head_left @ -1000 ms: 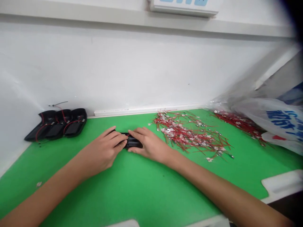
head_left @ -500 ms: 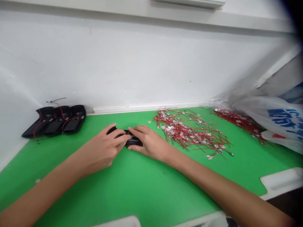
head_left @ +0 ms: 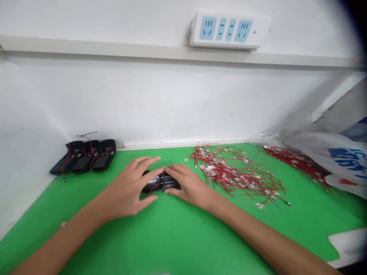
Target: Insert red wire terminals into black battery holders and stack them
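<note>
1 black plastic housing (head_left: 164,183) gripped by right hand (head_left: 191,188); left hand (head_left: 129,190) splayed around it; red wire (head_left: 155,186) could be pinched by pressing.

1. a black casing (head_left: 157,185) fills the gap between our left hand (head_left: 127,189) and right hand (head_left: 190,187).
2. green tabletop (head_left: 177,236) gives us a broad lane on the near side of both hands.
3. red wires (head_left: 229,175), heaped near our right hand, bar passage rightward.
4. black shells (head_left: 80,164) block our far left corner.
</note>
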{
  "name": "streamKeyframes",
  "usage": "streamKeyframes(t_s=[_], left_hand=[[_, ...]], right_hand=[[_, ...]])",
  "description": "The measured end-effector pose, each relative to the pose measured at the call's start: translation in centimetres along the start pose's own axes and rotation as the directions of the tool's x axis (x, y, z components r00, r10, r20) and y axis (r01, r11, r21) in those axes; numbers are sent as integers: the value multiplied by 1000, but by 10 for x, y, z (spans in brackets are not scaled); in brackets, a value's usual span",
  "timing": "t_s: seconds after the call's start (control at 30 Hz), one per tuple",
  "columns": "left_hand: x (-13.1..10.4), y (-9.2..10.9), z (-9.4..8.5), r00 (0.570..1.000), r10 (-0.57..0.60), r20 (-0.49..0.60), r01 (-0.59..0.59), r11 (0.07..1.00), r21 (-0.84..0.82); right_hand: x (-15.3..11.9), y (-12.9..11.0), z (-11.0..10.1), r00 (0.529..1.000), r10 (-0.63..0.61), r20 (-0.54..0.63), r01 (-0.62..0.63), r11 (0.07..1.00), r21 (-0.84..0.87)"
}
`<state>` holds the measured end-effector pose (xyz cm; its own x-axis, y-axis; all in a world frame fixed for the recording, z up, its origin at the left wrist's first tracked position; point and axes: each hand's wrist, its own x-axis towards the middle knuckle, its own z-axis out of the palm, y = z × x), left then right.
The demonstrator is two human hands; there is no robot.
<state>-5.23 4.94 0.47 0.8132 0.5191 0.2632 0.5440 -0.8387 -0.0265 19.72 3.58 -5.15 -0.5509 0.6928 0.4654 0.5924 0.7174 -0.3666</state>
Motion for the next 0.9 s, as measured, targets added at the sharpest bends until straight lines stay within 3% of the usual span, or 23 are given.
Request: streamKeyframes(t_s=[0.13, 0.23, 0.57, 0.77, 0.9], left_hand=[[-3, -3, 11, 991, -104, 85, 115, 985, -130], [-4, -2, 18, 986, -137, 90, 150, 976, -159], [-5, 3, 31, 995, -100, 4, 100, 985, -138], [-4, 5, 34, 995, -81, -53, 74, 989, -128], [-2, 6, 27, 993, -98, -70, 93, 993, -80]], right_hand=[[-2, 3, -4, 1000, 19, -8, -18, 997, 69], [-3, 5, -4, 999, 43, -8, -42, 992, 116], [-3, -4, -1, 987, 159, -18, -135, 885, 445], [-1, -5, -1, 983, 183, -15, -155, 873, 463], [-1, -6, 3, 977, 213, 9, -197, 884, 425]])
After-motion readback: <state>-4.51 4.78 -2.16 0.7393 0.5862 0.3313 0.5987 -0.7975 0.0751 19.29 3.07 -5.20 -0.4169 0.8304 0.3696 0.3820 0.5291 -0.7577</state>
